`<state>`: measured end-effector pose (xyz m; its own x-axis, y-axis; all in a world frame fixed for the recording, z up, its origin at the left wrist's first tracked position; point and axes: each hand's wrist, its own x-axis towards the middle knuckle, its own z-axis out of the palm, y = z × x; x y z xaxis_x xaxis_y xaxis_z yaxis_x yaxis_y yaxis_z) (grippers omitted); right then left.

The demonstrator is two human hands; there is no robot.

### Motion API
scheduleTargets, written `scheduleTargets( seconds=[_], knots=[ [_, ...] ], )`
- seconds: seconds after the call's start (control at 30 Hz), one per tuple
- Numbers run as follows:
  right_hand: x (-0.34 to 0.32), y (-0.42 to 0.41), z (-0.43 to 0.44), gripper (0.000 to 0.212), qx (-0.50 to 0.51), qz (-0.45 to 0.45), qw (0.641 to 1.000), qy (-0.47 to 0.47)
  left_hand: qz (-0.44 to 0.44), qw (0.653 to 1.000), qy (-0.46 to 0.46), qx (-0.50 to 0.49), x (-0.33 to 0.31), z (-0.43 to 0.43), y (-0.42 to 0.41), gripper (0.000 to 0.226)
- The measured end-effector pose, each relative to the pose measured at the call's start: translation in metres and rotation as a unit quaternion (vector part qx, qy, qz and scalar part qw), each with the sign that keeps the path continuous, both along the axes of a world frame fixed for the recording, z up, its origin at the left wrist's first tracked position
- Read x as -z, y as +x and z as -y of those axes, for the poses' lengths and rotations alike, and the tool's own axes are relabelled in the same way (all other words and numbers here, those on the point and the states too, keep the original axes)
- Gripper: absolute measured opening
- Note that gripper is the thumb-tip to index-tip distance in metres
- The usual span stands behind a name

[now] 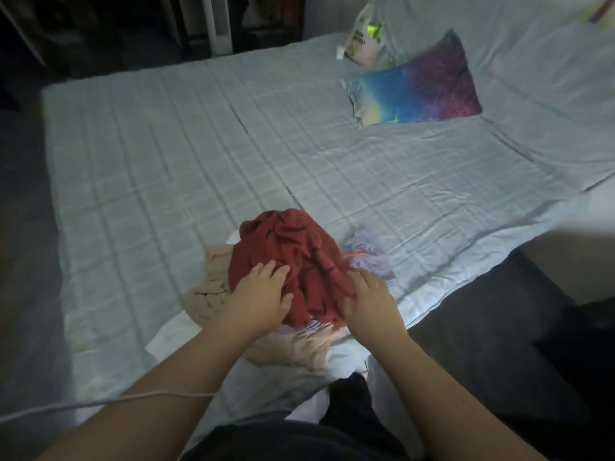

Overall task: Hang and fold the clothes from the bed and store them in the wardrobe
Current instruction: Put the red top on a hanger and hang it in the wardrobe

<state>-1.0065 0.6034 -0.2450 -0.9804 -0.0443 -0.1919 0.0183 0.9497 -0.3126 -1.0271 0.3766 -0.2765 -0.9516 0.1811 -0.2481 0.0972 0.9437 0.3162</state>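
A crumpled red garment (293, 254) tops a small pile of clothes near the front edge of the bed (166, 154). Under it lie a beige garment (209, 291), a white one (166, 337) and a lilac piece (372, 254) with an orange thread. My left hand (259, 294) rests on the left side of the red garment, fingers spread and bent into the cloth. On the red garment's right edge lies my right hand (369, 301), its fingertips hidden in the folds. Whether either hand grips the fabric is unclear.
A blue and purple pillow (419, 88) and a printed plastic bag (362, 41) lie at the bed's far right. A thin cable (100, 402) crosses my left forearm. Dark floor lies left, dark furniture at the back, a dark cloth (352, 400) at the near edge.
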Motion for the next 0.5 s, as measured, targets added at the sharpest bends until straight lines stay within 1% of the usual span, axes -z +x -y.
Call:
scheduleTargets(
  seconds=[0.13,0.23,0.33,0.43,0.5],
  knots=[
    [0.037,-0.060,-0.047,0.045,-0.019,0.019,0.999,-0.046,0.018,1.000,0.004,-0.026,0.030,-0.043,-0.050,0.064],
    [0.070,-0.109,-0.083,0.038,-0.034,0.064,0.993,-0.097,0.038,0.998,0.019,-0.049,0.054,-0.082,-0.089,0.061],
    [0.104,-0.154,-0.117,0.034,-0.023,0.149,0.978,-0.141,0.073,0.992,0.034,-0.094,0.077,-0.120,-0.123,0.058],
    [0.139,-0.190,-0.141,0.040,0.004,0.256,0.958,-0.129,0.118,0.986,0.039,-0.112,0.101,-0.153,-0.148,0.057],
    [0.161,-0.208,-0.149,0.036,0.014,0.310,0.943,-0.123,0.158,0.981,0.035,-0.108,0.115,-0.169,-0.160,0.057]
  ],
)
